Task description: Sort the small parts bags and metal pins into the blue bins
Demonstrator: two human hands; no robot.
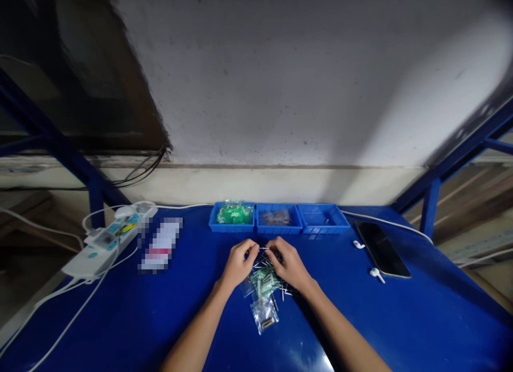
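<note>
My left hand [243,258] and my right hand [287,260] meet above a pile on the blue table. Between their fingertips stretches a thin metal pin [263,248], each hand pinching one end; its exact kind is too small to tell. Below and between the hands lie several loose metal pins [284,292] and green-tinted clear packets [265,281]. Closest to me is a small clear plastic bag [264,316] with brass-coloured pieces inside. My right hand partly covers the pile.
Behind the hands stand three blue bins: one with green packets [234,214], one with clear bags [276,217], and a right bin [324,218] with a few small bits. A phone [382,249] and white earbuds [375,274] lie right. A power strip [106,246] with cables sits left.
</note>
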